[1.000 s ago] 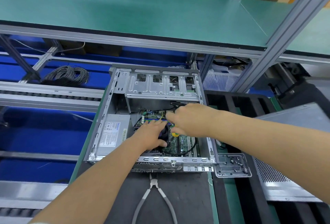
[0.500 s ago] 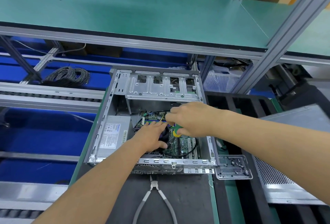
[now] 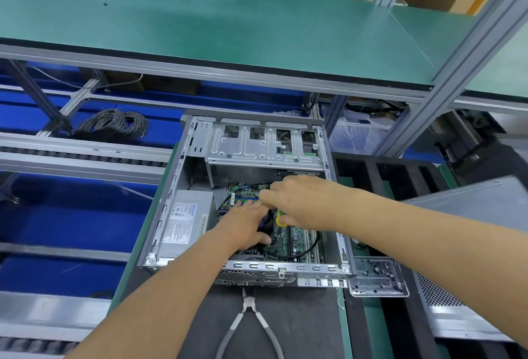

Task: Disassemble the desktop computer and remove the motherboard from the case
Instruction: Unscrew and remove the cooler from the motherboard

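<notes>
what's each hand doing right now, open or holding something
Left hand: open, fingers resting on the black cooler on the motherboard.
Right hand: closed around a green and yellow screwdriver handle inside the case.

From my seat the case (image 3: 183, 175) reads as bare stamped sheet metal, dull silver, with a brighter, smoother sheen on the drive cage (image 3: 265, 147). The motherboard (image 3: 297, 240) looks like glossy green laminate. I see a matt paper label on the grey metal power supply (image 3: 185, 224). The cutters (image 3: 250, 327) have pale, smooth plastic-coated handles and lie on a matt dark mat (image 3: 308, 327). The shelf (image 3: 257, 32) above wears a matt green, rubbery-looking covering.
</notes>
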Available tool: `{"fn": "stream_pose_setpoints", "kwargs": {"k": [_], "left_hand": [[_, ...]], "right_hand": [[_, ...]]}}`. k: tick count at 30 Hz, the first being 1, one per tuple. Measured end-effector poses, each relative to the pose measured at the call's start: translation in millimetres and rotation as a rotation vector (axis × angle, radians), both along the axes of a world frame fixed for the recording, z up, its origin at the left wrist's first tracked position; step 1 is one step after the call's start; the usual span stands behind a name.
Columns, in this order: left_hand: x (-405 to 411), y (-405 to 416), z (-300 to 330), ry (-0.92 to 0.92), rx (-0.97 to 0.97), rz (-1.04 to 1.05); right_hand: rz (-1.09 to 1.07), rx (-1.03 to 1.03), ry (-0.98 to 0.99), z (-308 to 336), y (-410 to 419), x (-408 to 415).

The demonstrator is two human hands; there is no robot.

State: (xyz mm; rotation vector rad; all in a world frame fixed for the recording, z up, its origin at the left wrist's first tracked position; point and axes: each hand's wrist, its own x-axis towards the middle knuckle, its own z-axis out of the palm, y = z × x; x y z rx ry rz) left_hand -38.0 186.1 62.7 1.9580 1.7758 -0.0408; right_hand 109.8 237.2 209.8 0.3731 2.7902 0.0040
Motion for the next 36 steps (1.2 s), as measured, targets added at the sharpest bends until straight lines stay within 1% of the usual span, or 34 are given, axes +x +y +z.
{"fn": "stream_pose_setpoints", "kwargs": {"k": [1, 3, 4, 5, 6, 7, 8, 9, 10, 12, 13, 15, 16, 17, 18, 19, 20, 21, 24, 26, 27, 28, 29, 31, 34, 36], "left_hand": [[0.0, -0.1, 0.2, 0.008, -0.003, -0.006], [-0.2, 0.1, 0.6, 0.028, -0.014, -0.016], [-0.3, 0.2, 0.8, 0.031, -0.019, -0.014], [-0.2, 0.4, 0.9, 0.027, -0.021, -0.009], [-0.2, 0.4, 0.8, 0.021, -0.018, -0.006], [-0.2, 0.4, 0.7, 0.015, -0.014, -0.004], [-0.3, 0.4, 0.5, 0.010, -0.012, -0.005], [-0.2, 0.7, 0.4, 0.006, -0.015, -0.005], [0.0, 0.9, 0.1, 0.005, -0.020, -0.005], [0.2, 1.3, 0.2, 0.020, -0.034, -0.008], [0.2, 1.0, 0.8, 0.027, -0.041, -0.008], [0.3, 0.7, 1.5, 0.029, -0.045, -0.006], [0.1, 0.5, 2.1, 0.025, -0.043, -0.004], [0.2, 0.5, 2.4, 0.018, -0.038, -0.002], [0.1, 0.2, 2.0, 0.012, -0.029, 0.001], [0.3, 0.1, 1.3, 0.006, -0.019, 0.001], [0.1, -0.1, 0.5, 0.003, -0.012, 0.000], [-0.2, -0.1, 0.1, 0.004, -0.012, -0.004], [-0.6, 0.7, -0.1, 0.020, -0.017, -0.010], [-0.6, 0.7, -0.5, 0.020, -0.016, -0.007], [-0.7, 0.7, -1.3, 0.017, -0.015, -0.002], [-0.7, 0.7, -2.2, 0.013, -0.015, 0.002], [-1.0, 0.7, -2.8, 0.009, -0.013, 0.005], [-1.1, 1.2, -3.7, 0.001, -0.011, 0.006], [-1.0, 1.5, -3.3, 0.015, -0.033, 0.000], [-1.2, 2.3, -3.8, 0.022, -0.046, 0.004]], "right_hand": [[-0.065, -0.052, -0.006, 1.4, -0.7, -0.6], [-0.281, -0.137, -0.070, 5.4, 1.1, -0.4], [-0.383, -0.138, -0.115, 7.8, 1.8, -0.2], [-0.438, -0.101, -0.164, 9.5, 1.0, -0.3], [-0.421, -0.027, -0.203, 10.0, -0.3, -0.8], [-0.342, 0.071, -0.219, 9.4, -1.8, -1.3], [-0.248, 0.149, -0.209, 7.9, -4.3, -1.4], [-0.183, 0.178, -0.173, 6.0, -5.7, -0.6], [-0.148, 0.155, -0.134, 5.2, -4.8, 1.0], [-0.132, 0.042, -0.082, 7.6, -0.2, 2.4], [-0.150, -0.030, -0.074, 8.8, 1.7, 1.7], [-0.274, -0.162, -0.083, 8.9, 4.4, 0.3], [-0.367, -0.179, -0.107, 8.7, 5.2, 0.2], [-0.431, -0.135, -0.152, 7.9, 5.0, 0.3], [-0.433, -0.039, -0.200, 7.9, 3.9, 0.5], [-0.383, 0.064, -0.227, 8.2, 3.2, 0.8], [-0.317, 0.121, -0.218, 8.5, 2.4, 1.4], [-0.274, 0.116, -0.178, 9.1, 1.5, 2.6], [-0.222, -0.070, -0.075, 7.8, 2.5, 7.2], [-0.265, -0.174, -0.083, 8.8, 4.2, 7.0], [-0.310, -0.187, -0.113, 10.0, 5.0, 6.4], [-0.341, -0.145, -0.164, 11.1, 5.6, 5.9], [-0.337, -0.052, -0.225, 12.2, 6.2, 5.4], [-0.240, 0.109, -0.265, 11.9, 6.3, 5.3], [-0.115, 0.148, -0.181, 12.9, 3.6, 7.7], [-0.028, 0.133, -0.133, 12.1, 4.4, 9.7]]}}
